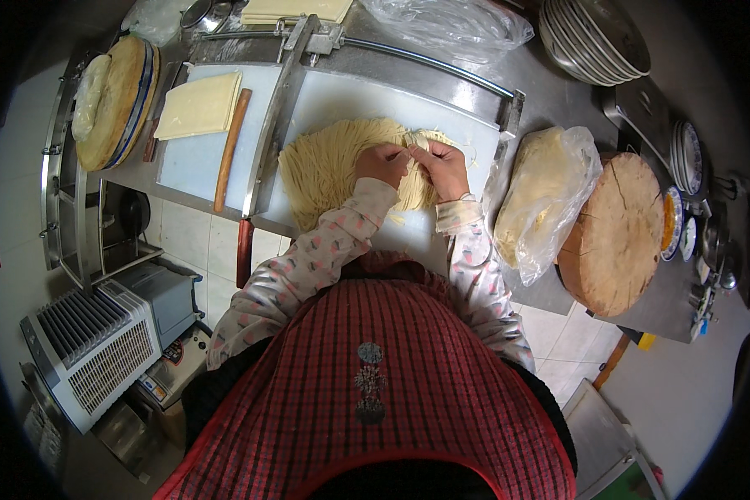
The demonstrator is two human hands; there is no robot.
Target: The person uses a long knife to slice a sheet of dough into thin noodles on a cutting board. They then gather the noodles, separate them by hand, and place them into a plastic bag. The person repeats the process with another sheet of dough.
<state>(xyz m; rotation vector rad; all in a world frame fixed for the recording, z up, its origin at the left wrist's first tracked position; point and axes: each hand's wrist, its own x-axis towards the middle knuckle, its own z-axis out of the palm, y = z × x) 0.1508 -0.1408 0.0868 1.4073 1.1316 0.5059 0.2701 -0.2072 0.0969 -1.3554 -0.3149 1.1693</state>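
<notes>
A wide pile of thin, pale cut noodles (325, 165) lies on a white plastic cutting board (331, 90). At the pile's right part, my left hand (380, 164) is curled with its fingertips on a few strands. Close beside it, my right hand (447, 167) pinches some noodles between thumb and index finger. The fingertips of both hands nearly meet, which partly hides the strands between them. Left of the pile runs the steel arm of a hinged noodle cutter (275, 119), its red handle (244, 250) jutting past the table's front edge.
Folded dough sheets (197, 106) and a wooden rolling pin (232, 150) lie left of the cutter. To the right are a plastic bag of noodles (540, 194), a round wooden chopping block (622, 234) and stacked bowls (590, 44). A steel guide rail (425, 62) crosses behind the board.
</notes>
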